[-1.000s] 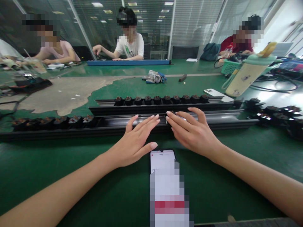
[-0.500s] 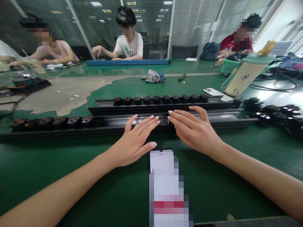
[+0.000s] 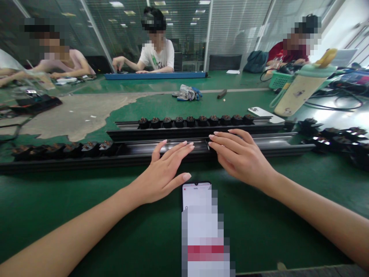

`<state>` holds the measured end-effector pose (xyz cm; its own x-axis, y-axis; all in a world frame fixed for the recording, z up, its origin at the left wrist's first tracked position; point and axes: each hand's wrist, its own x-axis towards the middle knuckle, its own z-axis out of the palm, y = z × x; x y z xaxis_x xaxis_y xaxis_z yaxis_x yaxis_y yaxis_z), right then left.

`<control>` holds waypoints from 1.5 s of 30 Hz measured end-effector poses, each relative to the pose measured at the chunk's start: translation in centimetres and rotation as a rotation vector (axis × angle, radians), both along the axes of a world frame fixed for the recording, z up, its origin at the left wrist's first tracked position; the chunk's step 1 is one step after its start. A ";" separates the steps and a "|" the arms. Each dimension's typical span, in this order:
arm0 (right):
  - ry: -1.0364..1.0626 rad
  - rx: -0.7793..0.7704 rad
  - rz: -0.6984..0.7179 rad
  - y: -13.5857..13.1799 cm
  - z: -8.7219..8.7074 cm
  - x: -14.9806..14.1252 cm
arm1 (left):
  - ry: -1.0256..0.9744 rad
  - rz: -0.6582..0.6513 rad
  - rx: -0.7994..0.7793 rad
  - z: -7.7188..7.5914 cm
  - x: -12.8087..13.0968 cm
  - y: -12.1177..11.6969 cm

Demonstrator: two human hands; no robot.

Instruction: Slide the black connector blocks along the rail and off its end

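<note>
Glass partitions (image 3: 230, 34) stretch across the top of the frame behind a broad green desk (image 3: 138, 242), where a person in a white shirt (image 3: 161, 55) sits at a long blue bar (image 3: 155, 76) at upper centre. Mid-frame, a black near rail (image 3: 288, 143) with a shiny channel runs left to right. Left hand (image 3: 164, 173) lies over its front edge, fingers extended, with nothing visible in its grasp. Right hand (image 3: 242, 157) bends over the channel just right of centre, fingertips beside a small dark part (image 3: 207, 144); whether they grip it I cannot tell. Behind stands a far rail (image 3: 158, 134) carrying a row of black round pieces (image 3: 202, 121). More such pieces sit along the left of the frame and in a heap (image 3: 331, 134) at right. Below the hands, at bottom centre, lies a phone (image 3: 198, 198), its display mostly pixelated.
</note>
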<state>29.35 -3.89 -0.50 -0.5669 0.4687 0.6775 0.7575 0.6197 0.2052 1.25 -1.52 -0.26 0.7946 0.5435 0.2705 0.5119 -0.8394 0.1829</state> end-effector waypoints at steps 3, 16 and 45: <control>0.011 0.009 0.013 0.2 0.1 0.2 | 0.004 0.005 -0.001 0.0 0.0 0.0; 0.020 0.038 0.033 0.3 0.4 0.6 | 0.030 0.007 -0.010 0.2 0.1 -0.1; -0.015 0.046 -0.073 0.9 0.4 1.9 | 0.023 0.016 -0.029 0.2 0.0 -0.1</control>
<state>31.27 -3.02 -0.10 -0.5423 0.4780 0.6910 0.7972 0.5525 0.2434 1.30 -1.62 -0.05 0.7914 0.5639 0.2361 0.5299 -0.8253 0.1950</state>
